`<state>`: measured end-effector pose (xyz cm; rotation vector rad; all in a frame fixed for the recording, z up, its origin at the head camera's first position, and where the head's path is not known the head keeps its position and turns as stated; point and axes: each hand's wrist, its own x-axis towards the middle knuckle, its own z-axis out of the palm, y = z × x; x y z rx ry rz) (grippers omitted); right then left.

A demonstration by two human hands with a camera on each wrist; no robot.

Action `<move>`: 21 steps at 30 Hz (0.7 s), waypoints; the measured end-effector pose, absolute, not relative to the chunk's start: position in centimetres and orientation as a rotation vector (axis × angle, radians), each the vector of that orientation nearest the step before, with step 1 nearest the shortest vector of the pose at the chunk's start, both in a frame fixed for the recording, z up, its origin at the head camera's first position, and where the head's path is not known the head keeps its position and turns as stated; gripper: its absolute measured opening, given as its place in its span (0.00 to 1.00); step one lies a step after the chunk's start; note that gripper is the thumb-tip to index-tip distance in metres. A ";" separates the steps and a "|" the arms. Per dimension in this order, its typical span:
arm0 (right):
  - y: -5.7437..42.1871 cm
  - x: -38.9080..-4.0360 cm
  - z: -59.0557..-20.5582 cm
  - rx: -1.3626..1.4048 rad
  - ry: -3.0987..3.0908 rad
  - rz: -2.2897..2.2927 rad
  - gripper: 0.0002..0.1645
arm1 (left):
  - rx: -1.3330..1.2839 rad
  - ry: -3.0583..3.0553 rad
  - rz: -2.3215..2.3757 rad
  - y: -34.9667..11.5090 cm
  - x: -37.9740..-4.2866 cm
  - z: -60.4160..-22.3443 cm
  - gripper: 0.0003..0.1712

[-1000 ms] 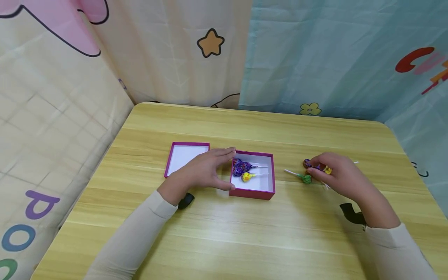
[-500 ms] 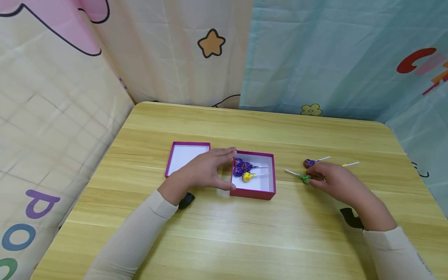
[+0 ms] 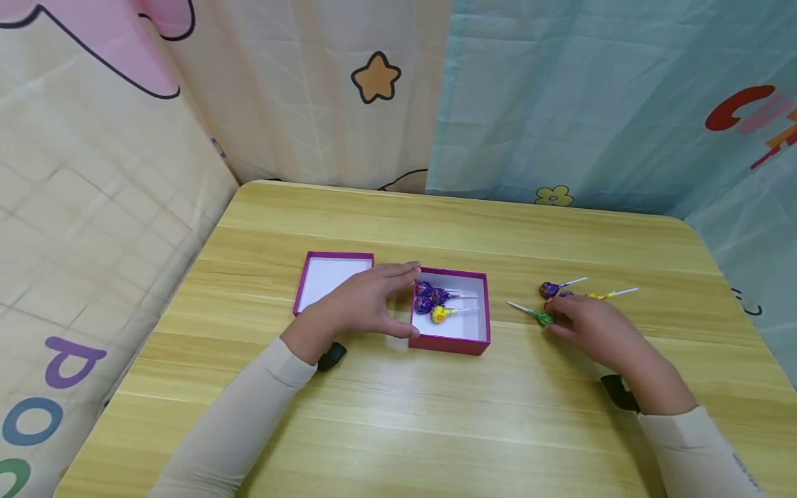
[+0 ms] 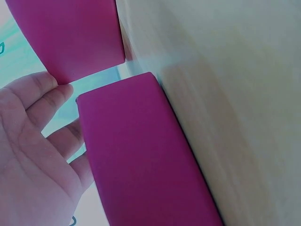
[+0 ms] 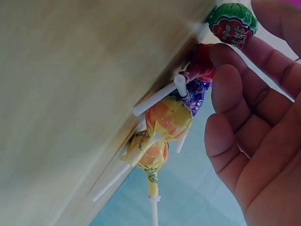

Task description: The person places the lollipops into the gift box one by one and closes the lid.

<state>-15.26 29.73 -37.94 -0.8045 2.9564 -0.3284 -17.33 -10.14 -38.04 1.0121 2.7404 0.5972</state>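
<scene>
My left hand (image 3: 367, 297) holds the magenta box (image 3: 454, 344) at its left side, the thumb at the front corner and a finger at the back corner. Inside the box lie several lollipops: purple ones (image 3: 425, 303) and a yellow one (image 3: 439, 315). My right hand (image 3: 598, 330) reaches low among loose lollipops, fingers loosely bent and thumb apart. A green lollipop (image 5: 232, 23) is right beside its thumb and index finger. The red lollipop (image 5: 201, 63) is right at another fingertip. Yellow lollipops (image 5: 169, 117) and a purple-wrapped one (image 5: 196, 96) sit beside these fingers.
The white-lined lid (image 3: 326, 273) lies left of the box, partly behind my left hand. Another purple lollipop (image 3: 549, 290) lies behind my right hand. The wooden table (image 3: 398, 422) meets patterned curtains (image 3: 299, 97) at its back and sides.
My right hand has shifted slightly down and back, uncovering the purple and yellow lollipops behind it. The left hand and the box have stayed still.
</scene>
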 end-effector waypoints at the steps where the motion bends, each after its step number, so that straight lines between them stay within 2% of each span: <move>1: 29.7 -15.3 -38.0 -0.801 2.958 -0.322 0.12 | 1.011 2.740 0.598 -10.1 -17.3 -38.1 0.60; 21: 29.9 -14.9 -37.6 -0.770 2.974 -0.481 0.12 | 0.995 2.734 0.592 -10.2 -17.2 -37.9 0.60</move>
